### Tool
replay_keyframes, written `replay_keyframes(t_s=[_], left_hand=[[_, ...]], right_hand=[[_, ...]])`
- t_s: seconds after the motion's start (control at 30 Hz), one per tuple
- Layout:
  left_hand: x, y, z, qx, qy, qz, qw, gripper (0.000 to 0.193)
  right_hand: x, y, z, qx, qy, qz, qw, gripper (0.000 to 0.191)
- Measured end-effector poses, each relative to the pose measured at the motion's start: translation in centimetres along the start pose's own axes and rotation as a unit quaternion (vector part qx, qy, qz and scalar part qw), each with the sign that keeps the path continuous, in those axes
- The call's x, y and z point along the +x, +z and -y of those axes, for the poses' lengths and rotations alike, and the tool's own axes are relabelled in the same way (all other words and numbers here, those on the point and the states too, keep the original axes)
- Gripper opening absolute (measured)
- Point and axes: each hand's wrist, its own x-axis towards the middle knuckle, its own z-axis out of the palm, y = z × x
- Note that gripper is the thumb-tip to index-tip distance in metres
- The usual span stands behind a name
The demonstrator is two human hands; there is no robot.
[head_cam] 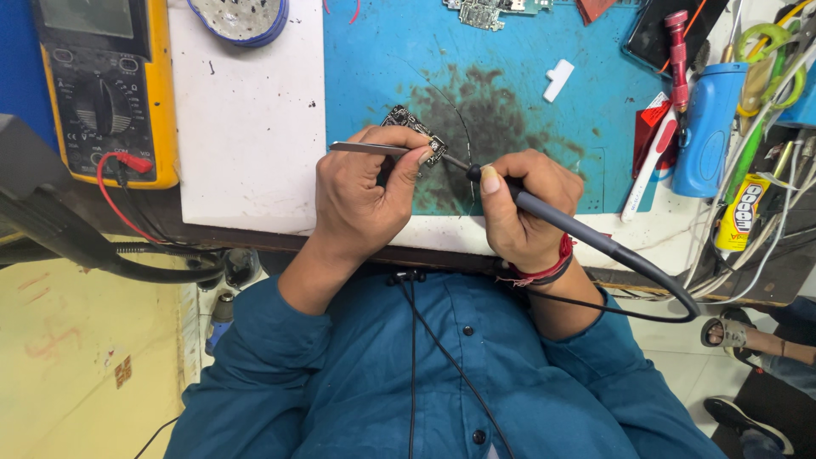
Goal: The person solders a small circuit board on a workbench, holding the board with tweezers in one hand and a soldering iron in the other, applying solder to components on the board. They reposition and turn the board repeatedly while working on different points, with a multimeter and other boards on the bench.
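We held the tweezers (374,150) pinched in our left hand (361,200), fingers closed around the metal shaft, with their tips lying over the small circuit board (414,127) that sat on the stained blue mat (510,68) just beyond our fingertips. Our right hand (518,208) was closed around the dark grip of the soldering iron (544,212), held like a pen, thumb pressed on top, and its thin tip reached to the near edge of the board, just beside the left thumb. From the rear of that grip the iron's grey cable (654,272) curved off past our wrist, where a red thread band (552,268) sat, and over the bench edge. A fine dark wire arched across the mat just past the board. To the far side of the left hand lay a white slab (246,127), and beyond it a yellow multimeter (110,85) with a red lead plugged in. Out past the right hand we saw a small white plastic piece (558,80), a blue cylinder (707,127), a red tool (677,47) and a tangle of wires (765,195). Beneath both wrists were our blue shirt sleeves (442,374).
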Motion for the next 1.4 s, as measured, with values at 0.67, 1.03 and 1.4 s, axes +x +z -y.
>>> replay_keyframes(t_s=[0.67,1.03,1.4], left_hand=[[-0.02,0.00,0.01,0.008,0.006,0.000,1.000,0.007],[0.01,-0.03,-0.03,0.010,0.004,-0.004,1.000,0.008],[-0.06,-0.01,0.10,0.009,0.006,0.000,1.000,0.007]], right_hand=[[0.06,-0.05,0.05,0.001,0.003,0.001,1.000,0.014],[0.06,0.08,0.06,-0.010,0.001,-0.006,1.000,0.015],[0.15,0.09,0.07,-0.009,-0.004,-0.007,1.000,0.014]])
